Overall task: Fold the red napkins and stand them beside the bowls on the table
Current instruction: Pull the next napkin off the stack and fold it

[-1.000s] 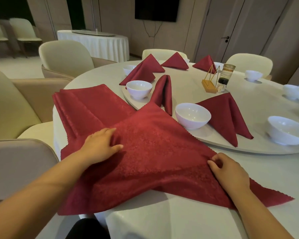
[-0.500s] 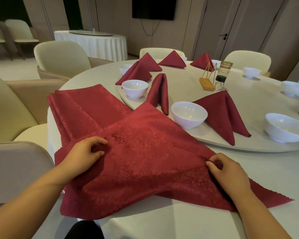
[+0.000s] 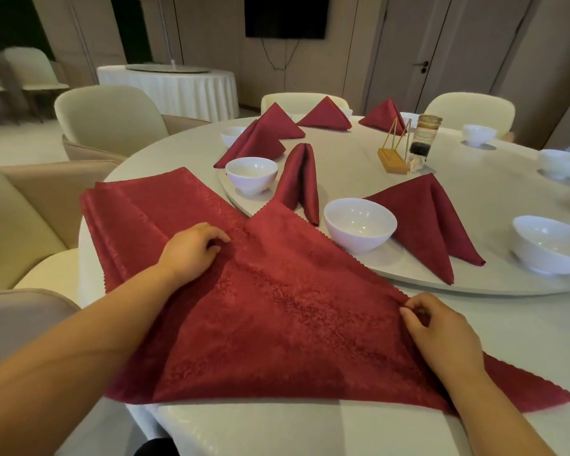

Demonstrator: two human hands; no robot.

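Note:
A red napkin [image 3: 287,317] lies spread as a triangle on the white table [image 3: 310,432] in front of me. My left hand [image 3: 191,248] rests on its left part with fingers curled into the cloth. My right hand [image 3: 441,330] pinches its right edge. A stack of flat red napkins [image 3: 145,212] lies to the left, partly under the spread one. Folded napkins stand beside white bowls: one [image 3: 301,179] between the left bowl [image 3: 251,174] and the middle bowl [image 3: 359,223], another [image 3: 431,222] right of the middle bowl.
A raised turntable [image 3: 474,284] carries the bowls; another bowl [image 3: 550,245] sits at the right. A gold stand [image 3: 394,149] and a glass jar [image 3: 423,139] are near the centre. More folded napkins [image 3: 326,118] stand at the far side. Cream chairs [image 3: 109,116] ring the table.
My left hand has moved up and right along the napkin and its fingers have curled into the cloth. My right hand stays at the right edge.

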